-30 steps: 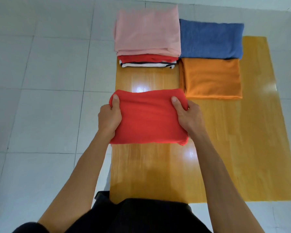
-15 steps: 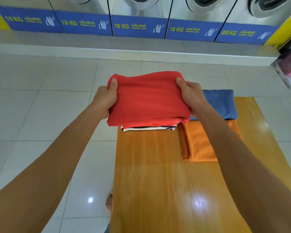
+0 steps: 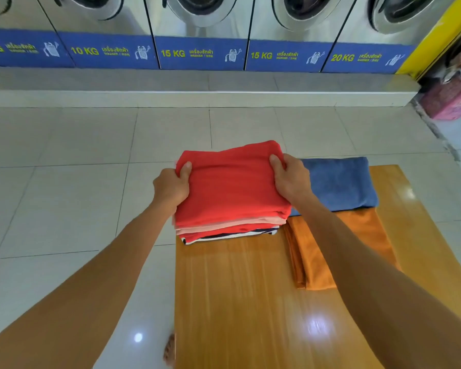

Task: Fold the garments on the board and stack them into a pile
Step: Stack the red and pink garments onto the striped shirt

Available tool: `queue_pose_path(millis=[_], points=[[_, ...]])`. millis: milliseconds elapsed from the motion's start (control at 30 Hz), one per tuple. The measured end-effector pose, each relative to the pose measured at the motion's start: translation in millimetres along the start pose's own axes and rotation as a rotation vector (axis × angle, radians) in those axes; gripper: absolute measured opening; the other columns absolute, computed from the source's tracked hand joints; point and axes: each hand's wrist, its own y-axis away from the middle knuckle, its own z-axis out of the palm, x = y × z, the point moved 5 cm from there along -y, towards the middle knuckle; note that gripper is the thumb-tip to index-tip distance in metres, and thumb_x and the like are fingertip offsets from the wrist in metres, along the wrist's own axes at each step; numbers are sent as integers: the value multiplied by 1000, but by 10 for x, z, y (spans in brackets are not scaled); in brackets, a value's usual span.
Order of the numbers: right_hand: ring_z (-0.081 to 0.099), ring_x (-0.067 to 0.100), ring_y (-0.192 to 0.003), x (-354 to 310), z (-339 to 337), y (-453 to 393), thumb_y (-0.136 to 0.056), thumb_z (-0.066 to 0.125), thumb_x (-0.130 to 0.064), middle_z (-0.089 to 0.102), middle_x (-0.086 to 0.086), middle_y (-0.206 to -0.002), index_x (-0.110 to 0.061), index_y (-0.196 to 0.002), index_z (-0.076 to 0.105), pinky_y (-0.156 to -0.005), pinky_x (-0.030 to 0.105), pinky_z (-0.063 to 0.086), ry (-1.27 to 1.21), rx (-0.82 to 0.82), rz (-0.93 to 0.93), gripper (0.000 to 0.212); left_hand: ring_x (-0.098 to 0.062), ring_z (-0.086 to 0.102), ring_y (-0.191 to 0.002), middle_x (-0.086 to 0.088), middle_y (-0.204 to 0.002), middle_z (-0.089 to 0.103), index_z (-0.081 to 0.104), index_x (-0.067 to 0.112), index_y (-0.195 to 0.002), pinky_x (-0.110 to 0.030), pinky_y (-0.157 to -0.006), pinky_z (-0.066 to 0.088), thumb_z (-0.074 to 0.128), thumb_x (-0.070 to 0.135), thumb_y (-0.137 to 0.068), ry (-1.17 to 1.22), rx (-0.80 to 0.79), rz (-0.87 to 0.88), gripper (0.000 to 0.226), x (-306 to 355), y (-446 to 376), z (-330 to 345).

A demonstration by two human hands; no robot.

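At the far left corner of the wooden board [image 3: 250,302], a folded red garment [image 3: 232,187] sits on top of the pile [image 3: 224,230], held at both sides. Both arms reach straight forward from the bottom corners of the view. The left hand [image 3: 171,187] grips the garment's left edge, thumb laid on top of the cloth and the other fingers curled under it out of sight; the right hand [image 3: 290,179] grips the right edge the same way, thumb on top near the far corner. Beneath the red piece the pile shows a pale pink layer [image 3: 224,225], another red layer, and a white piece with dark stripes [image 3: 232,235] at the bottom, their near edges roughly aligned. Just beside the pile on the right lie a folded blue garment [image 3: 338,182] at the far end of the board and a folded orange garment [image 3: 338,249] nearer, touching each other. The board lies flat on a pale tiled floor [image 3: 64,182], glossy with light spots. Beyond a low grey step stands a row of front-loading washing machines [image 3: 197,22] with blue panels marked 10 KG, 15 KG and 20 KG. A pink bag [image 3: 450,99] sits at the far right.
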Motion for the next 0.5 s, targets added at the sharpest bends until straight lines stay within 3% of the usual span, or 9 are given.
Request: queue_pose_path(millis=[100,267,367,500], points=[[53,21,-80,-29,-25,-12,-104,44,-41,61,3,-81,-11,-85,55,-70,28,33,5,13,-14,38,-13,47,-60,-2,-72,52,60,3,-94,-23,-51,32,40,53,-98,32,12,-13,54,-44,-16,14],[55,21,-79,-3,32,-24,-104,45,-42,60,0,-77,-8,-86,59,-71,29,35,-10,9,-40,40,-13,47,-61,-2,-74,52,58,5,-97,-24,-50,32,40,54,-98,11,32,-21,53,-138,-76,-5],[54,19,-81,100,124,24,-104,44,-42,62,0,-82,-11,-89,60,-73,28,35,-19,2,-5,38,-22,53,-71,-10,-83,58,62,-2,-101,-31,-60,37,38,54,-99,-57,13,13,61,-186,-49,85],[56,20,-83,80,120,6,-103,43,-44,63,0,-84,-8,-100,65,-74,30,38,-28,-11,22,42,-24,53,-77,-11,-86,57,61,-3,-102,-32,-68,39,42,50,-99,-60,51,44,57,-136,-44,76]])
